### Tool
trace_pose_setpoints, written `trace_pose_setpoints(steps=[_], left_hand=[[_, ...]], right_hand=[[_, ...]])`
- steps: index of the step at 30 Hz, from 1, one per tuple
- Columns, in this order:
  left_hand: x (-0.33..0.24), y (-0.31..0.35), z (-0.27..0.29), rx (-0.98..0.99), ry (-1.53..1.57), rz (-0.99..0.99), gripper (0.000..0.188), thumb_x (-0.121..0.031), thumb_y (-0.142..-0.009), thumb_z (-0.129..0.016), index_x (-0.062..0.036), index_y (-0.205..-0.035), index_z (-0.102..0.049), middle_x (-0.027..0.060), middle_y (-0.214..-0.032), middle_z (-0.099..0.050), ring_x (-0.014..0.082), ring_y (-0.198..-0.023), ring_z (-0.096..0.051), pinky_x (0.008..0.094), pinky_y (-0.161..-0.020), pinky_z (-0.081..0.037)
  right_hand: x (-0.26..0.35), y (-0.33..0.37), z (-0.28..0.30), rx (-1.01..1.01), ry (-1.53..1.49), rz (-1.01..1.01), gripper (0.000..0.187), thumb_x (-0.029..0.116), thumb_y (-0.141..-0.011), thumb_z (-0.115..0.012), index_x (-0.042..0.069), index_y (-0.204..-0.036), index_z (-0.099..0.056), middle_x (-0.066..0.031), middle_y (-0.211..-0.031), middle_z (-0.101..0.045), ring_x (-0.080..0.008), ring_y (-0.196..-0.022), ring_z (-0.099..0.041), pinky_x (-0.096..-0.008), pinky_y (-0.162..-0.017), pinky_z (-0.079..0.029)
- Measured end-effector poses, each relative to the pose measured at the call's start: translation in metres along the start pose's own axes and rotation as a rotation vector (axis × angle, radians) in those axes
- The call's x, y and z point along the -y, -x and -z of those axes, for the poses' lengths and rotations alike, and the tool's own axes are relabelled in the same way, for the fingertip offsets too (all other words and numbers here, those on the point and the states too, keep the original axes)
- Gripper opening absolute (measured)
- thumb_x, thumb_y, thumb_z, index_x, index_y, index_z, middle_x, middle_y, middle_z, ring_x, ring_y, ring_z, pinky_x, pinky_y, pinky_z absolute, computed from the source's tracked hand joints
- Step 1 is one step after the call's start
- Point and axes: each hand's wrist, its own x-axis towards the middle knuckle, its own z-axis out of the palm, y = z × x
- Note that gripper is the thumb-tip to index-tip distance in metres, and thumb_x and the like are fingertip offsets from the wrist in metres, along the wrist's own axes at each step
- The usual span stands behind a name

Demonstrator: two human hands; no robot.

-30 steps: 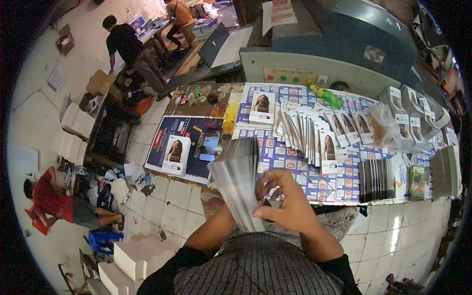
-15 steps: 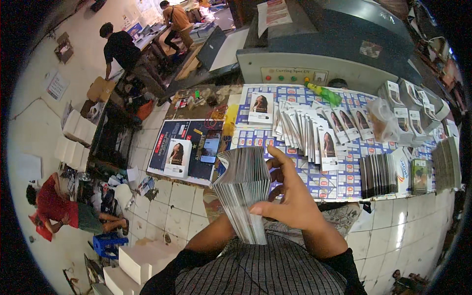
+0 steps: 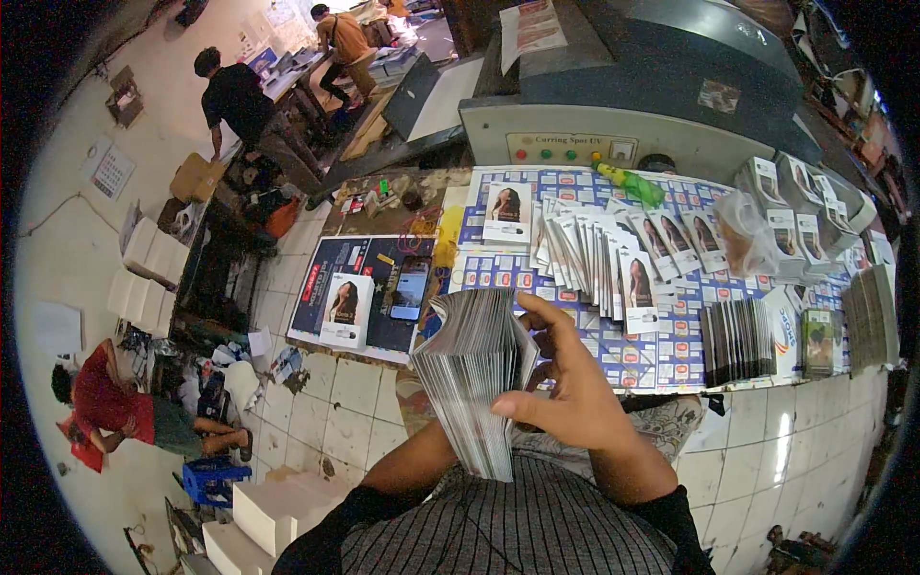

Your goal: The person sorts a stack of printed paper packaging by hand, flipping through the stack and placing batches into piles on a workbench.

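In the head view, I see the person holding a thick stack of thin printed cards [image 3: 470, 388] upright before the chest, near the counter [image 3: 599, 353]. The right hand [image 3: 580, 402] has its thumb touching the stack's edge, fingers curving along its right side; whether they clasp it, I cannot tell. The left hand is hidden behind the stack, its grip impossible to judge. Over on the counter lie fanned white packs [image 3: 580, 251], a phone [image 3: 410, 289] and a green plastic item [image 3: 640, 189].
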Motion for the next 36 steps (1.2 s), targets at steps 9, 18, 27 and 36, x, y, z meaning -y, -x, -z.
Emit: trace_pose_setpoints(steps=[9,18,27,36], left_hand=[[0.005,0.007,0.003,-0.070,-0.212,-0.063,0.057,-0.038,-0.099,-0.051,-0.0045,-0.143,-0.036,0.0111,-0.133,-0.047,0.0244,-0.124,-0.048,0.0376,-0.106,-0.043],[0.013,0.008,0.049,-0.017,-0.138,0.064,0.056,-0.038,-0.100,-0.050,-0.0040,-0.142,-0.037,0.0099,-0.132,-0.047,0.0227,-0.122,-0.049,0.0363,-0.106,-0.043],[0.024,0.004,0.066,0.000,-0.055,0.169,0.053,-0.037,-0.100,-0.050,-0.0035,-0.140,-0.040,0.0081,-0.128,-0.049,0.0203,-0.118,-0.051,0.0346,-0.104,-0.044],[0.029,0.009,0.079,-0.098,-0.113,0.205,0.045,-0.028,-0.098,-0.056,-0.0026,-0.134,-0.045,0.0069,-0.120,-0.055,0.0182,-0.106,-0.057,0.0306,-0.094,-0.051]], right_hand=[[-0.006,0.002,0.002,0.032,-0.042,0.029,0.083,0.020,-0.083,-0.078,0.003,-0.146,-0.028,-0.0160,-0.127,-0.048,-0.0192,-0.102,-0.053,-0.0326,-0.082,-0.051],[0.005,0.004,0.004,-0.127,0.454,0.371,0.045,0.030,-0.087,-0.071,-0.001,-0.115,-0.052,-0.0167,-0.091,-0.056,-0.0335,-0.077,-0.057,-0.0412,-0.069,-0.048],[0.003,0.008,0.000,-0.160,0.408,0.134,0.073,0.053,-0.064,-0.086,0.001,-0.103,-0.052,-0.0160,-0.092,-0.057,-0.0318,-0.081,-0.061,-0.0397,-0.070,-0.050],[0.005,0.010,-0.003,-0.151,0.365,0.085,0.071,0.052,-0.066,-0.085,0.001,-0.103,-0.052,-0.0156,-0.093,-0.059,-0.0301,-0.078,-0.062,-0.0379,-0.067,-0.051]])
